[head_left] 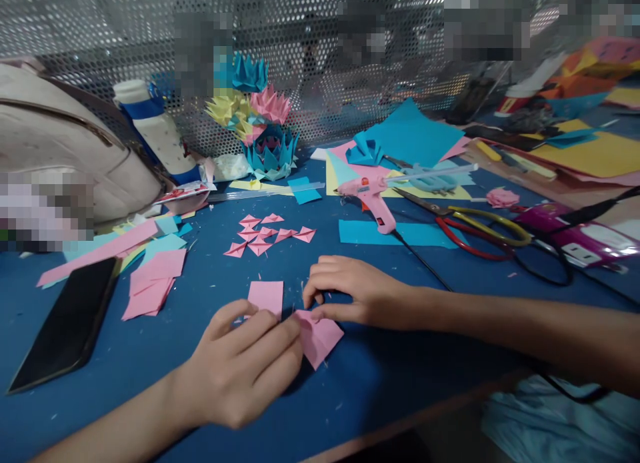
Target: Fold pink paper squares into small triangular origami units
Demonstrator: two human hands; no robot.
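A small pink paper square [321, 343] with faint creases lies on the blue table in front of me, one corner toward the near edge. My left hand [250, 363] is closed with its fingertips at the paper's left corner. From the other side, my right hand [357, 293] pinches at its top edge, thumb on the paper and fingers curled. Another flat pink square [267, 297] sits just behind my left fingers, which partly cover it. Beyond the hands lie several folded pink paper pieces [260, 246] in a loose group.
Left are a black phone [67, 323], pink paper squares [153, 286], a bottle [160, 133] and a pale bag [65, 136]. Behind stand folded paper flowers [270, 149]. A pink glue gun [373, 199], scissors [470, 229] and a purple power strip [575, 233] lie to the right.
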